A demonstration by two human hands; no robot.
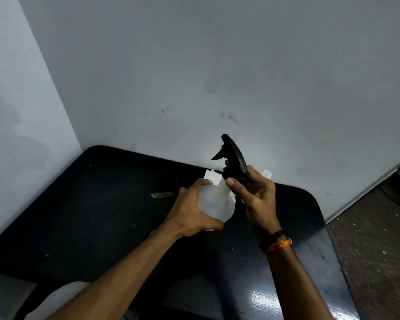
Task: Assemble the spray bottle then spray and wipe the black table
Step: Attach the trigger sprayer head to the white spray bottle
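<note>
Two hands working: left hand (192,209) is gripping the translucent bottle (215,202) steady, right hand (256,192) fingers clamping the black trigger sprayer (232,158) over its neck to fit it.

no legible text, no label on the translucent bottle (214,204), no brand on the black spray head (234,159), no numbers, no signs

We see a plain room corner: stained grey walls (194,65), a black table (102,215), speckled floor (374,239).
</note>
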